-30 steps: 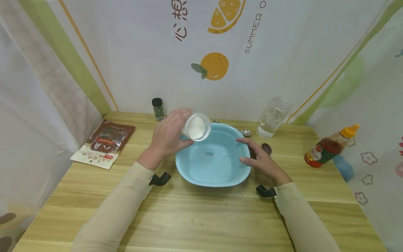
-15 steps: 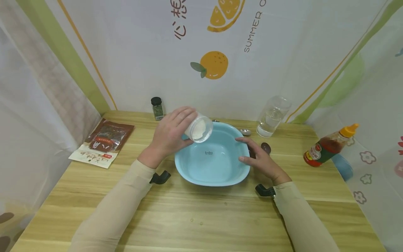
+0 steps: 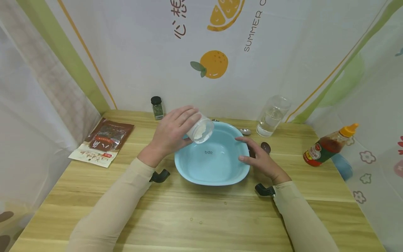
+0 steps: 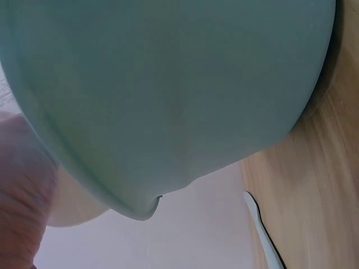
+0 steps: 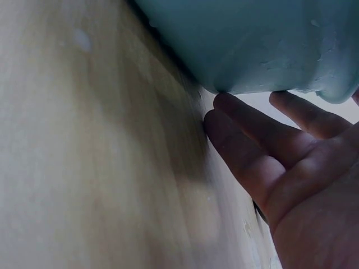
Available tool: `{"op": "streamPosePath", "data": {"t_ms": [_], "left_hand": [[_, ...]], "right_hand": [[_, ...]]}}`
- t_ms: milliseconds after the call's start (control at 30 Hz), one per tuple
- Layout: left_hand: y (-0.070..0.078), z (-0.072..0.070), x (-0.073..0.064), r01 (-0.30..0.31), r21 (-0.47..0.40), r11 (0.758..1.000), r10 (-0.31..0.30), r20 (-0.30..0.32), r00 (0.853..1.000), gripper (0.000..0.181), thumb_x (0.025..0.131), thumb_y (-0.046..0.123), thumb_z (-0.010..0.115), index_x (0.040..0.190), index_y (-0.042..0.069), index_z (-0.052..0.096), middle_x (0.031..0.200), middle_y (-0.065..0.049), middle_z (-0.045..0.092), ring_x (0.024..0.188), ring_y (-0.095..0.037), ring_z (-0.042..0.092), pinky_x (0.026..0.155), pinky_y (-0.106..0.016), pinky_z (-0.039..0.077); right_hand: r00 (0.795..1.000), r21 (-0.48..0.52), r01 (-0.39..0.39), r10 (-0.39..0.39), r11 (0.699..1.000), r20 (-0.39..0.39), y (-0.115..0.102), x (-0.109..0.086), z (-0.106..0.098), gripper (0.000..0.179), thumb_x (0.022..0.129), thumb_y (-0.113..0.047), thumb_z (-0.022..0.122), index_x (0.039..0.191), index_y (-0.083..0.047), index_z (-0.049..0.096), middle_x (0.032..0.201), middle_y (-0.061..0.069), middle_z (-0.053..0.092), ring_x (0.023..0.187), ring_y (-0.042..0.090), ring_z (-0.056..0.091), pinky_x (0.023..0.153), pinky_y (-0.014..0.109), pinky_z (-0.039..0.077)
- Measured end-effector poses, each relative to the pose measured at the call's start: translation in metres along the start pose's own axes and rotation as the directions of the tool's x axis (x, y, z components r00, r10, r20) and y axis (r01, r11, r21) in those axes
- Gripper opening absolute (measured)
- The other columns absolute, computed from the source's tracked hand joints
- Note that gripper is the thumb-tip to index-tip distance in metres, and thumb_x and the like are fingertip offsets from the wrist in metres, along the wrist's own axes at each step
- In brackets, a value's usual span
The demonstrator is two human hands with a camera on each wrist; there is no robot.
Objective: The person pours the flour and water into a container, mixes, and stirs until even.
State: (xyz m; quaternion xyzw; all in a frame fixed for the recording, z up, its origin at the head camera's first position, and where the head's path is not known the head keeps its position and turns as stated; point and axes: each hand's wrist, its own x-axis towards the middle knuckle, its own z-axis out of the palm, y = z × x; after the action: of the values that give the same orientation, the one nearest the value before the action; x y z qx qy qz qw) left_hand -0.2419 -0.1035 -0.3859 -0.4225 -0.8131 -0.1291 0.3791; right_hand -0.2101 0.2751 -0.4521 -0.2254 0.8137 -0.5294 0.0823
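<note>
Cup (image 3: pixel 201 131) in left hand (image 3: pixel 172 130); right hand (image 3: pixel 262 159) touching basin (image 3: pixel 212 169)

basin (image 3: pixel 212 171) looked glossy plastic | cup (image 3: pixel 208 134) looked smooth | table (image 3: pixel 189 206) showed wood grain | spoon (image 3: pixel 245 132) shone metallic | sleeves (image 3: pixel 110 206) looked matt cloth

Basin (image 3: pixel 209 171) cropped in wrist views, lettering (image 3: pixel 253 29) cut off

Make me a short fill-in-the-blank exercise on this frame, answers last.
The left hand holds a tilted clear cup over the light ____ basin.
The basin's bold letters read ____.
The small jar has a ____ lid.
Of that jar and the sauce bottle, the glass stands nearer the ____.
Missing words: blue; bdo; black; sauce bottle.
</note>
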Motion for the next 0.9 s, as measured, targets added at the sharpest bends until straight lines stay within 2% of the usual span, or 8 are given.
{"op": "streamPosePath", "data": {"t_ms": [367, 533, 733, 900], "left_hand": [[-0.0023, 0.0004, 0.0014, -0.055, 0.043, 0.998, 0.054, 0.027, 0.998, 0.090, 0.072, 0.019, 0.107, 0.148, 0.009, 0.060, 0.151, -0.016, 0.067, 0.143, -0.038, 0.059, 0.118, -0.053, 0.054], [-0.0015, 0.0004, 0.0023, -0.076, 0.061, 0.995, 0.073, 0.047, 0.996, 0.092, 0.071, 0.017, 0.108, 0.149, 0.011, 0.060, 0.152, -0.016, 0.066, 0.145, -0.037, 0.057, 0.121, -0.052, 0.051], [-0.0003, 0.0012, 0.0038, -0.092, 0.089, 0.992, 0.086, 0.070, 0.994, 0.090, 0.071, 0.018, 0.108, 0.148, 0.011, 0.062, 0.153, -0.016, 0.065, 0.146, -0.037, 0.056, 0.122, -0.051, 0.050], [0.0007, 0.0023, 0.0039, -0.090, 0.083, 0.992, 0.084, 0.076, 0.994, 0.082, 0.075, 0.015, 0.105, 0.146, 0.011, 0.064, 0.153, -0.016, 0.065, 0.147, -0.037, 0.055, 0.124, -0.051, 0.049]], "right_hand": [[1.000, 0.009, -0.001, 0.001, 1.000, 0.003, -0.0009, -0.0001, 0.0005, 0.069, 0.103, -0.016, 0.072, 0.166, -0.014, 0.046, 0.176, 0.016, 0.036, 0.148, 0.047, 0.051, 0.106, 0.026, 0.056], [1.000, -0.004, -0.003, 0.003, 1.000, 0.001, -0.0011, -0.0011, 0.0001, 0.069, 0.103, -0.019, 0.072, 0.167, -0.014, 0.046, 0.176, 0.014, 0.035, 0.150, 0.045, 0.049, 0.111, 0.027, 0.052], [1.000, -0.012, -0.004, 0.004, 1.000, 0.002, 0.0002, -0.0010, -0.0007, 0.069, 0.103, -0.022, 0.073, 0.167, -0.015, 0.047, 0.177, 0.012, 0.036, 0.152, 0.043, 0.048, 0.111, 0.024, 0.050], [1.000, -0.011, -0.004, 0.004, 1.000, 0.001, 0.0003, -0.0005, -0.0014, 0.070, 0.102, -0.023, 0.073, 0.167, -0.016, 0.047, 0.176, 0.012, 0.036, 0.151, 0.043, 0.049, 0.110, 0.024, 0.051]]}}
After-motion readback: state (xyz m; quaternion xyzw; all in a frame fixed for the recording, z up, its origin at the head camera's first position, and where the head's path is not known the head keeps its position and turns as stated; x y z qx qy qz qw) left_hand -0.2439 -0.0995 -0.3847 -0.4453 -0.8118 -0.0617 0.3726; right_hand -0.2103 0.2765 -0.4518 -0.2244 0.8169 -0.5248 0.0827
